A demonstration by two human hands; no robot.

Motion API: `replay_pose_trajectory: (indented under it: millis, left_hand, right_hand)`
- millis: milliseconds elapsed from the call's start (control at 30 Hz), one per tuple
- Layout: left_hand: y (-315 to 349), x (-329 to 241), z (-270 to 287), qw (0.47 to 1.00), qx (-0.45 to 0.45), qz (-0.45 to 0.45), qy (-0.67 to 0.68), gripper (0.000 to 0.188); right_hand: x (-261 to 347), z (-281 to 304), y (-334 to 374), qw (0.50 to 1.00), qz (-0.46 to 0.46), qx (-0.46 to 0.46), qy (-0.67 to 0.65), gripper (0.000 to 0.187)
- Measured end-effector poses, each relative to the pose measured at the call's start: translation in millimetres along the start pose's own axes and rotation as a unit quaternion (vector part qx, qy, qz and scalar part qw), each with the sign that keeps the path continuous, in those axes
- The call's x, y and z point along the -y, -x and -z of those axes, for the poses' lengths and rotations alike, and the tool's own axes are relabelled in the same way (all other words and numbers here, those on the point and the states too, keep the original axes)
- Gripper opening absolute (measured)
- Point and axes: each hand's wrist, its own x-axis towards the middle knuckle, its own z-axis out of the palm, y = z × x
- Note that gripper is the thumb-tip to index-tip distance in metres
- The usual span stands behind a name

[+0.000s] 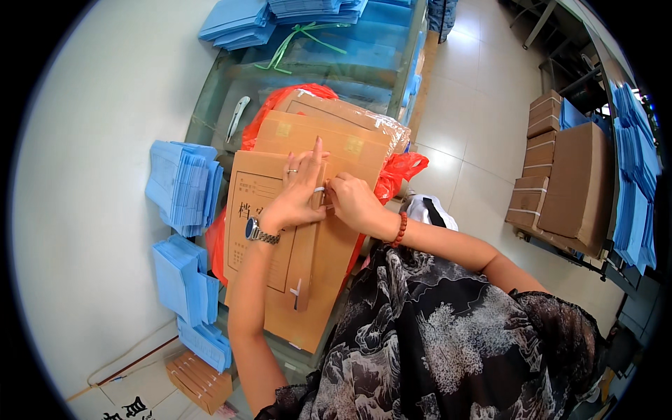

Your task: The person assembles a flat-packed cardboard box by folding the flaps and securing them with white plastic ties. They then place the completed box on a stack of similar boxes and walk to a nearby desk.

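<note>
The brown cardboard file box (285,260) lies on larger brown cardboard sheets (329,276) atop the desk (245,75), long axis roughly along its left edge. The left hand (297,192) spreads open across it; the right hand (357,204) curls beside the small white strap (319,189), its hold unclear.

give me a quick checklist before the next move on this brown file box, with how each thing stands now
1. Left hand on the file box: ok, laid across its front face.
2. Right hand at the spine: ok, fingers bunched beside the upper white tab.
3. Upper tab fastened: cannot tell, the fingers partly hide it.
4. Lower white tab fastened: cannot tell, too small to judge.
5. File box supported: ok, it lies on larger brown cardboard.
6. Utility knife away from both hands: ok, it lies apart, beyond the red plastic bag; cannot tell whether its blade is out.
</note>
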Motion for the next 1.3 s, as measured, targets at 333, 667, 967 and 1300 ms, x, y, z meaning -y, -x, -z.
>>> replay_pose_trajectory:
  millis: [333, 667, 967, 1300]
  left_hand:
    - [-2, 0, -1, 1.000, -0.001, -0.003, 0.004, 0.127]
    - [0, -16, -5, 0.993, -0.009, 0.060, -0.102, 0.124]
    - [26, -23, -34, 0.974, -0.117, 0.137, -0.138, 0.104]
    - [32, -29, -33, 0.971, -0.116, 0.153, -0.140, 0.101]
  right_hand:
    - [-1, 17, -8, 0.977, -0.122, 0.020, -0.176, 0.014]
    - [-45, 17, -18, 0.984, 0.176, 0.001, -0.016, 0.027]
    - [-55, 27, -37, 0.938, 0.342, 0.048, 0.017, 0.028]
    - [-51, 32, -39, 0.928, 0.361, 0.075, 0.056, 0.029]
